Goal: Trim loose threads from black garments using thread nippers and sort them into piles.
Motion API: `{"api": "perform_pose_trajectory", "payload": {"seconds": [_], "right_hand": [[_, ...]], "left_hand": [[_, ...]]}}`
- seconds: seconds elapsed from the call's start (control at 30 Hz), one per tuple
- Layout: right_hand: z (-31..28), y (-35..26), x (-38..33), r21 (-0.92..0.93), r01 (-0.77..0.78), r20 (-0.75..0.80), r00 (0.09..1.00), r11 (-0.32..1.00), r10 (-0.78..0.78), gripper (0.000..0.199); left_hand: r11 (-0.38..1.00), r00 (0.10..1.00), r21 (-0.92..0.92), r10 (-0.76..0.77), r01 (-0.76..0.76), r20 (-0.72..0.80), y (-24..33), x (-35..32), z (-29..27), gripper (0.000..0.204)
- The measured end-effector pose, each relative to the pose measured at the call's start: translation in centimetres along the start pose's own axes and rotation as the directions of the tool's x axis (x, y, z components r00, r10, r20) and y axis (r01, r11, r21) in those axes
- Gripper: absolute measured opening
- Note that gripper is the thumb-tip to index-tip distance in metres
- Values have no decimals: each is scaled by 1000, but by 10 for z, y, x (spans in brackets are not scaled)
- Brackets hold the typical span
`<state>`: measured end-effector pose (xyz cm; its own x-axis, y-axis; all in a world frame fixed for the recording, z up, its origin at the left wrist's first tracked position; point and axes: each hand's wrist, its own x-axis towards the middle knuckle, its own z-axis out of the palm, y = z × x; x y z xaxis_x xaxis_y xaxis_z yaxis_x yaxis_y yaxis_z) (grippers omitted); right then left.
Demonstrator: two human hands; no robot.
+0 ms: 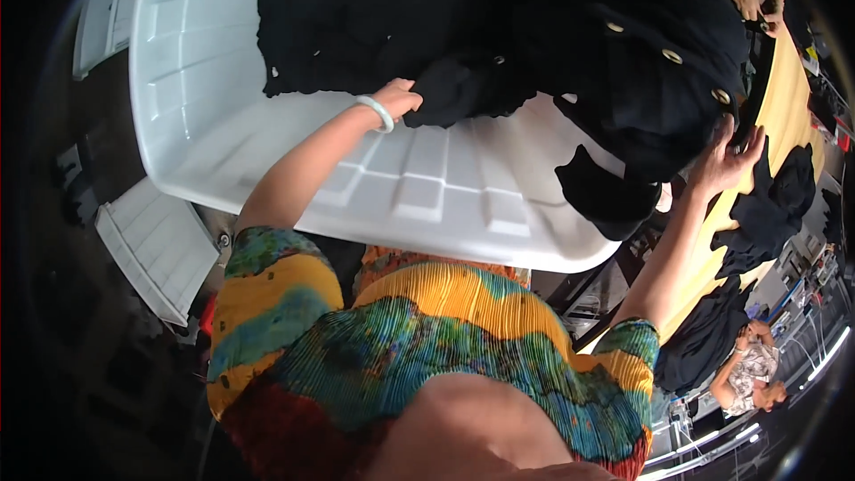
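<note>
Black cloth (356,27) lies heaped in a large white plastic tub (419,183). My left hand (396,100), with a pale bangle (378,113) at its wrist, is closed on the near edge of that cloth; its fingertips are partly hidden by it. Farther right, a black garment (659,107) with round gold-coloured fittings (672,56) hangs over the tub's right side. Beside its lower right edge is my right hand (726,160), open with thumb and fingers apart, close to or touching the cloth.
A long light-wood table (784,98) runs along the right, with more black cloth pieces (766,209) on it. Another person's hands (753,0) are at the far right. A seated person (748,370) is at the lower right. A white crate (156,245) stands at left.
</note>
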<state>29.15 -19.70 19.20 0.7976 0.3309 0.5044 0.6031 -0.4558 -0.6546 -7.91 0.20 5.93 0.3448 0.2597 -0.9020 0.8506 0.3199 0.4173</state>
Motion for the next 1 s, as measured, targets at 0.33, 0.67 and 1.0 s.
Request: {"api": "perform_pose_trajectory", "payload": {"seconds": [0.33,0.67,1.0], "right_hand": [[8,-186,-80,597,-241,730,559,765,-394,71],[-22,-237,-2,699,-656,712,674,285,-197,19],[-127,-176,134,953,-302,285,909,-10,-303,28]], "left_hand": [[493,490,34,851,-869,188,132,-202,-15,15],[135,-101,429,869,-893,-484,106,-172,45,87],[175,-228,709,871,-683,-435,201,2,87,30]]}}
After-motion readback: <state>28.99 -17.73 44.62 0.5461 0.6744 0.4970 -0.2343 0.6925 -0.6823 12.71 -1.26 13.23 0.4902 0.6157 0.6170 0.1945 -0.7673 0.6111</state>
